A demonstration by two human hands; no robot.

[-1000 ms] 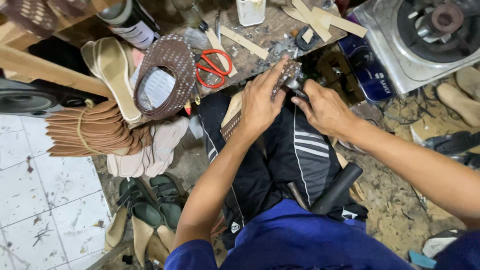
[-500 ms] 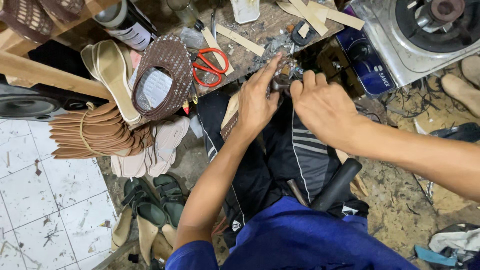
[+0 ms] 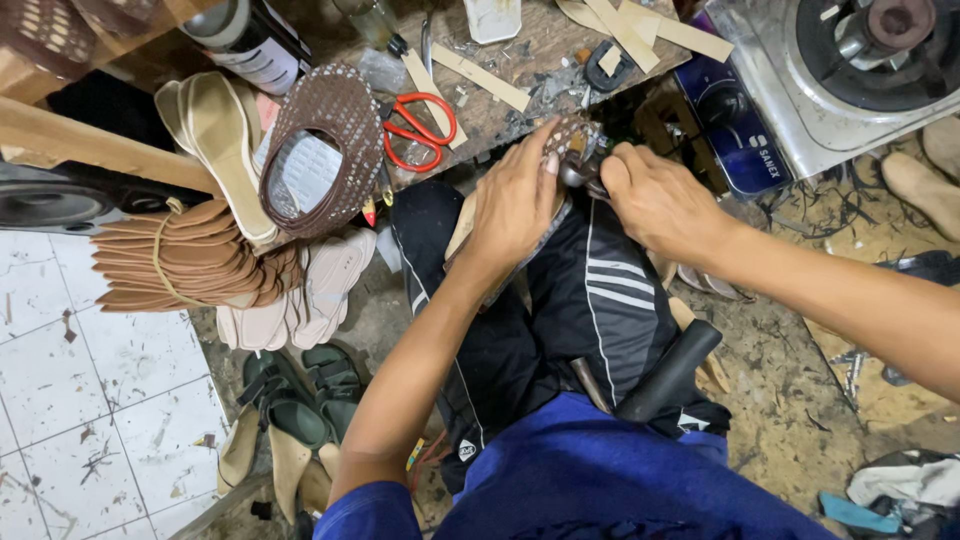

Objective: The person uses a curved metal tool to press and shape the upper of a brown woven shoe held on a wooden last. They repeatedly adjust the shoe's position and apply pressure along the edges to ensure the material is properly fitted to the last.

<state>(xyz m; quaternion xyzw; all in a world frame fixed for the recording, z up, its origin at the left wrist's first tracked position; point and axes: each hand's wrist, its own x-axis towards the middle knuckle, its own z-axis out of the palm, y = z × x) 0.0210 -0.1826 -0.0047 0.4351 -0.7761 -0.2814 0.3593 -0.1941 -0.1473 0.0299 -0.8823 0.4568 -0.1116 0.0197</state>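
My left hand (image 3: 515,200) presses down on a shoe (image 3: 570,135) with a brown studded upper that rests on my knee, over black track trousers (image 3: 590,300) with white stripes. My right hand (image 3: 655,200) grips a small dark metal tool (image 3: 578,175) whose head touches the shoe's upper right beside my left thumb. Most of the shoe lies hidden under my left hand. A black-handled tool (image 3: 670,370) rests on my lap near my right thigh.
A wooden bench (image 3: 520,60) holds red-handled scissors (image 3: 420,125), strips of tan material and a white container. Left of it lie a brown mesh shoe upper (image 3: 325,150), a tied bundle of brown soles (image 3: 190,260), pale soles and green sandals (image 3: 300,400). A gas stove (image 3: 840,70) stands at the upper right.
Both hands stay on the shoe at my knee. My right hand has shifted a little around the tool, and my head has tilted so the view slid slightly.
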